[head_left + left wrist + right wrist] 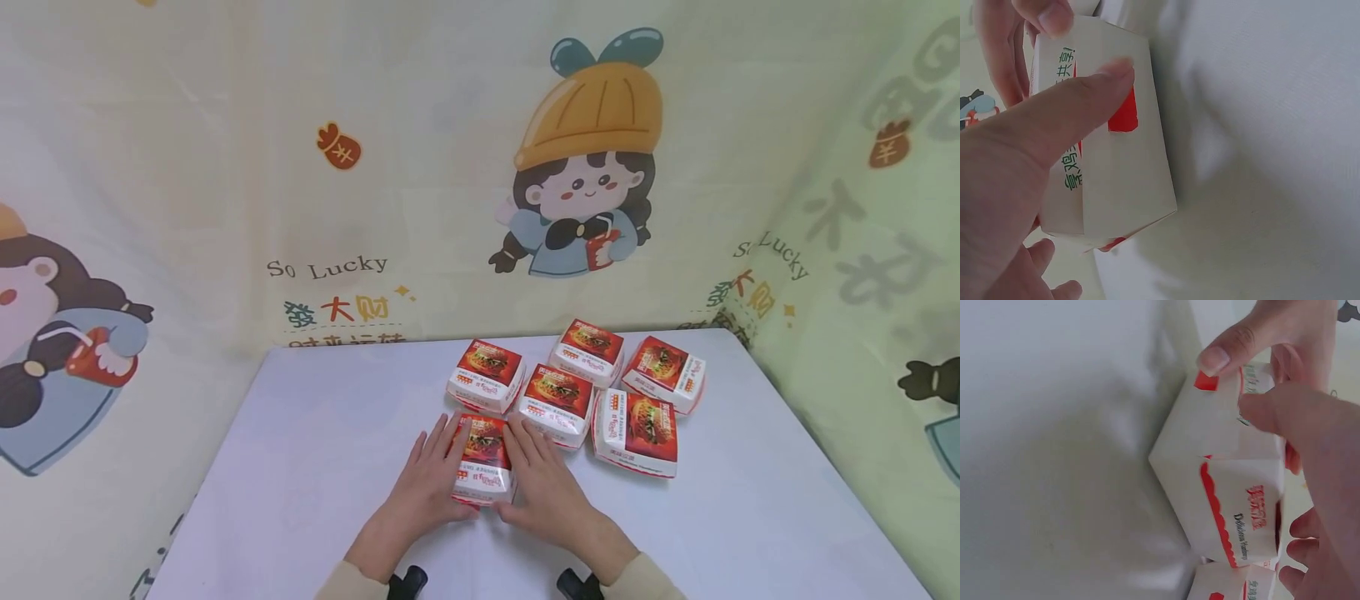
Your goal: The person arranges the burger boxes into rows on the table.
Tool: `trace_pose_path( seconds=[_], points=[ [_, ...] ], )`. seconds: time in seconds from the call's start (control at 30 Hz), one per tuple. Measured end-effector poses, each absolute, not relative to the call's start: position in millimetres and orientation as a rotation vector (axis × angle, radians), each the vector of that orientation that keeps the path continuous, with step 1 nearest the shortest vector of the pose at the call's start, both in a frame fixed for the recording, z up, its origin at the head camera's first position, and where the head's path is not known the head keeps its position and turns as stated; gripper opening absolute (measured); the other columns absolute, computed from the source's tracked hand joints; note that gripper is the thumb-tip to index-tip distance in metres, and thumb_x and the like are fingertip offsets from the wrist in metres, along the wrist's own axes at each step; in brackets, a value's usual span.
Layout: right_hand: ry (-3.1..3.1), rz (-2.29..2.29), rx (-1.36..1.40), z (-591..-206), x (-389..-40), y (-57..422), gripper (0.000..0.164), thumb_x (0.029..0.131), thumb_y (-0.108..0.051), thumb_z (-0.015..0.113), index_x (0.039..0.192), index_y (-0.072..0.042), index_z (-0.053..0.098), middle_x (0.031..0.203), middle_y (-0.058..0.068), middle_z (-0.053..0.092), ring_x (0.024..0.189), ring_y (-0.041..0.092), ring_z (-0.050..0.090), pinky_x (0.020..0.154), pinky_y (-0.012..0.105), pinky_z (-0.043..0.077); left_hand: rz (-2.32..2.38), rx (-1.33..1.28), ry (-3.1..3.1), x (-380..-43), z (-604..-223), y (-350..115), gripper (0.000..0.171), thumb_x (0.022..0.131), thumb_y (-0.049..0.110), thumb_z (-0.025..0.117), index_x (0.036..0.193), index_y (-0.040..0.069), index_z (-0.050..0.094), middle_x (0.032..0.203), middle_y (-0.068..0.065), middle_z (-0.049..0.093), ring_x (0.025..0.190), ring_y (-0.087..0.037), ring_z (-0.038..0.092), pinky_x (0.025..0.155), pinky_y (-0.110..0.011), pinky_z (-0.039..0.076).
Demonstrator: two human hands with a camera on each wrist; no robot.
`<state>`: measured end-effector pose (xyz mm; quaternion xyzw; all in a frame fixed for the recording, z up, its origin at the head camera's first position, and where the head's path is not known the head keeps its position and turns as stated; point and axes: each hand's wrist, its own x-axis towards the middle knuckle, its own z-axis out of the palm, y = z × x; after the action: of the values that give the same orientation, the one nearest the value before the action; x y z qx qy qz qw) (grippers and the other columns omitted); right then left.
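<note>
A red and white paper burger box [483, 471] stands on the table between the two hands. My left hand [426, 485] holds its left side, fingers along the upper edge. In the left wrist view the left thumb [1094, 94] presses the front face by a red tab [1124, 114]. My right hand [553, 493] holds the box's right side, its fingers along the top edge. Seen from the right wrist, the right thumb [1263, 411] touches the front of the same box [1179, 437]. The lid looks closed, and its contents are hidden.
Several similar burger boxes stand behind and to the right: one box [486, 375] straight behind, another [557, 404] close by the right fingertips, others [637, 433] farther right. The white table [300, 433] meets a cartoon-printed cloth [435, 208] at the back.
</note>
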<state>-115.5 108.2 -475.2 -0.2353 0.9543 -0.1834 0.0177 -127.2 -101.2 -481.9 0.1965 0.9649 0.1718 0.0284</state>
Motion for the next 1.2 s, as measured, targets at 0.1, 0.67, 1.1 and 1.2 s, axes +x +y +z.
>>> trace_pose_path(
  seconds=[0.1, 0.67, 1.1, 1.2],
  points=[
    [2.982, -0.558, -0.747, -478, -115, 107, 0.103, 0.079, -0.048, 0.079, 0.156, -0.002, 0.026, 0.165, 0.013, 0.021, 0.153, 0.034, 0.018, 0.121, 0.059, 0.023, 0.531, 0.59, 2.975, -127, -483, -100, 0.118, 0.065, 0.042, 0.092, 0.156, 0.009, 0.025, 0.165, -0.013, 0.02, 0.152, -0.035, 0.019, 0.12, -0.059, 0.026],
    [3.022, -0.584, -0.782, -484, -117, 102, 0.1, 0.076, -0.038, 0.085, 0.153, -0.001, 0.032, 0.162, 0.019, 0.025, 0.15, 0.038, 0.025, 0.118, 0.059, 0.029, 0.434, 0.638, 3.014, -128, -486, -93, 0.113, 0.068, 0.034, 0.091, 0.156, 0.006, 0.026, 0.165, -0.015, 0.019, 0.15, -0.037, 0.024, 0.113, -0.045, 0.041],
    [3.077, -0.563, -0.828, -488, -116, 102, 0.1, 0.07, -0.03, 0.087, 0.151, 0.001, 0.035, 0.161, 0.019, 0.028, 0.149, 0.038, 0.028, 0.12, 0.054, 0.028, 0.394, 0.596, 3.042, -119, -482, -88, 0.106, 0.074, 0.036, 0.087, 0.155, 0.003, 0.028, 0.164, -0.015, 0.023, 0.15, -0.037, 0.025, 0.113, -0.044, 0.042],
    [3.106, -0.572, -0.852, -488, -116, 102, 0.1, 0.069, -0.027, 0.088, 0.15, 0.002, 0.036, 0.16, 0.019, 0.03, 0.148, 0.038, 0.029, 0.12, 0.053, 0.03, 0.359, 0.595, 3.07, -118, -481, -86, 0.103, 0.076, 0.038, 0.085, 0.154, 0.002, 0.029, 0.163, -0.016, 0.025, 0.149, -0.037, 0.026, 0.114, -0.044, 0.041]
  ],
)
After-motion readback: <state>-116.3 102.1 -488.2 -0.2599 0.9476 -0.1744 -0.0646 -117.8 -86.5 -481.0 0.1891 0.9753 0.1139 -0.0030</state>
